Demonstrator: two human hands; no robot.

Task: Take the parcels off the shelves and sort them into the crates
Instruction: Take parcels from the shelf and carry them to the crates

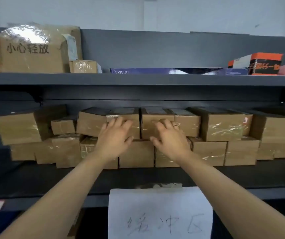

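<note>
step: you're at the pick stage, both arms reaching into the middle level of the dark grey metal shelf [138,80], nothing lifted off yet as far as I can judge.
left hand: your left hand [116,135] lies flat on the front of a taped brown cardboard parcel [93,125] in the upper row, fingers spread, grip released, not clamped on anything.
right hand: your right hand [170,137], ring on one finger, rests on the neighbouring brown cardboard parcel [148,125]; fingers loosely curled against its face, no real grip there either.
where the parcels are: two stacked rows of taped brown boxes fill that shelf level, touching side by side. The two under your hands sit on top of the lower row.
next move: probably hook fingers over the top edges and slide each box forward. They're packed tight, so neighbours may drag along.
top level: a big brown carton with black characters [31,52], an orange-and-black box [264,63].
crates: none in view, so can't say what's in them.
paper sign: a white handwritten sheet [160,213] hangs off the shelf edge below.
</note>
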